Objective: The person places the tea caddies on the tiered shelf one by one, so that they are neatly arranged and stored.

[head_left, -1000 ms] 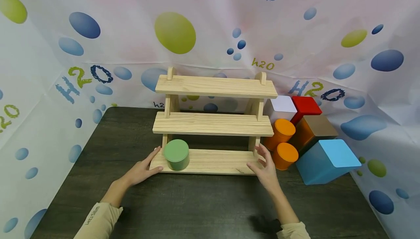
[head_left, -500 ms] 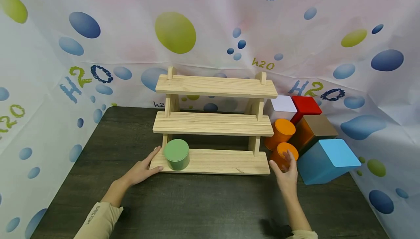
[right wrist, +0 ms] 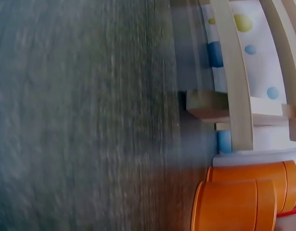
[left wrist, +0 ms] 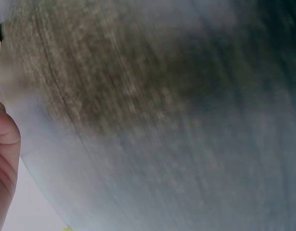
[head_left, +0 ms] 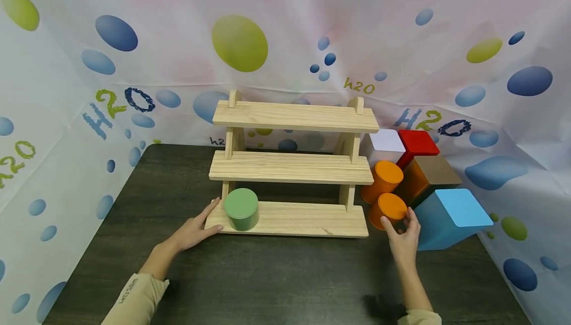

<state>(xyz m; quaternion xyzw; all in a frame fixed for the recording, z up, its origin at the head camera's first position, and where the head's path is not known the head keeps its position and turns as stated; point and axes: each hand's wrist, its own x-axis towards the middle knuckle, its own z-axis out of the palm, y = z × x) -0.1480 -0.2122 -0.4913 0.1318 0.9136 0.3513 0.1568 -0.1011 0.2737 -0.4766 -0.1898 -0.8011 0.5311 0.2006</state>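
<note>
A three-tier wooden display shelf [head_left: 303, 220] stands at the middle of the table. On the left end of its bottom tier sits a green lidded round tin [head_left: 241, 211]. My left hand [head_left: 189, 236] rests against that end, thumb at the front edge; the left wrist view catches only part of the hand [left wrist: 6, 149]. My right hand [head_left: 405, 243] is at the nearer orange round tin [head_left: 384, 212], thumb at its front and fingers by its right side. In the right wrist view this orange tin [right wrist: 229, 207] stands at the bottom, most of the hand out of frame.
Another orange tin [head_left: 384, 179] stands behind the nearer one. Close by are a white box [head_left: 384, 144], a red box [head_left: 417, 145], a brown box [head_left: 430, 176] and a blue box [head_left: 448, 221]. Patterned cloth [head_left: 290, 27] hangs behind the dark table [head_left: 285, 280].
My right hand has moved right, away from the right end of the bottom tier, to the nearer orange tin. The left hand has stayed at the shelf's left end.
</note>
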